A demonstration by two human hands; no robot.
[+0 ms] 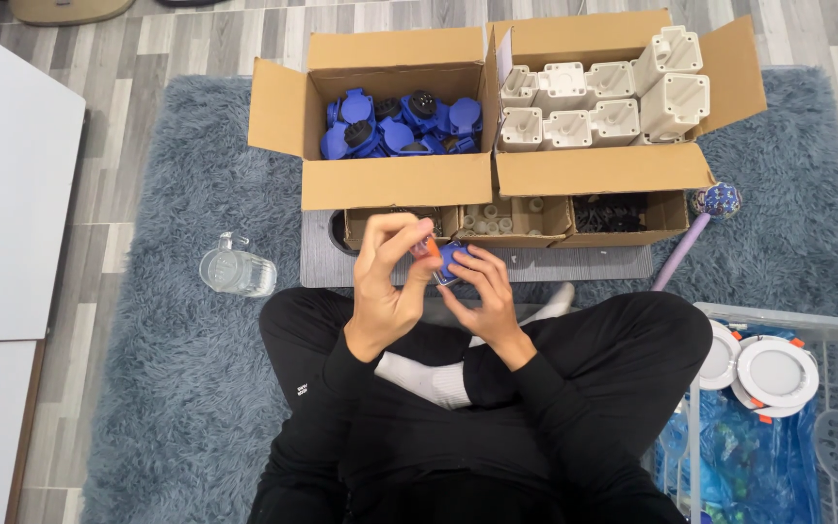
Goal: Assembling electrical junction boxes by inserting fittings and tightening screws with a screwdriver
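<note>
The person sits cross-legged on a grey fluffy rug [177, 388], and I take the narrow grey mat [574, 264] in front of the knees as my landmark. Just above the near edge of this mat, both hands work together on 1 small blue socket part [451, 260]. The left hand [390, 281] is closed around a small orange-tipped tool or piece [431, 247], pinched between thumb and fingers, and its tip touches the blue part. The right hand [482, 291] grasps the blue part from below and from the side, with the fingers curled on it. Behind the mat, on the left, an open cardboard box [390, 180] holds many more blue socket parts [400, 126]; behind the mat on the right, a second open box [603, 175] holds about 8 white plastic housings [574, 107]. On the far edge of the mat stand 3 low trays [506, 221] with small pieces; what they contain I cannot tell exactly. To the right of the mat and nearer to the person, a white wire basket [826, 330] has 2 or 3 round white lamp-like discs [776, 372] in it, and blue plastic bags [749, 456] lie below them. To the left of the mat lies a clear glass jug [237, 269]. In my judgement the work is not far along: both boxes look nearly full, and I see no blue and white part joined together anywhere, so only this 1 piece is in work
</note>
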